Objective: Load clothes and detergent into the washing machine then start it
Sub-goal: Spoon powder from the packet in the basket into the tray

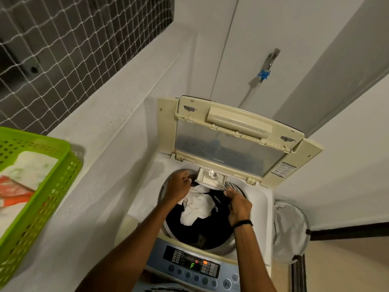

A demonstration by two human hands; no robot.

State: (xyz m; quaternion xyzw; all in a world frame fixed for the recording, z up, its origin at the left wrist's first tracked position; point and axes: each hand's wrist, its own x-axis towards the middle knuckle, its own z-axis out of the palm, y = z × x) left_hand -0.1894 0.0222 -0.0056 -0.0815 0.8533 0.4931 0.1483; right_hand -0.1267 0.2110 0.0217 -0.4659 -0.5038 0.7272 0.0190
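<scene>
The top-loading washing machine (261,205) stands with its lid (231,148) raised against the rear wall. The drum holds dark garments (189,228) with a white cloth (197,205) lying on top of them.

The detergent drawer (203,180) projects over the rear edge of the drum. A metal spoon (213,175) lies in it, bowl towards the lid. The right hand (239,205) pinches the end of the spoon handle. The left hand (177,186) is at the drawer's left corner with fingers curled. The fingertips are hidden, so it cannot be told whether they grip anything.

The control panel (193,264) shows a green "F"; its lower edge is cut off by the frame.

A green perforated basket (52,186) sits on the ledge to the left, partly out of frame. It contains a white and orange packet (21,175), too blurred to read.
</scene>
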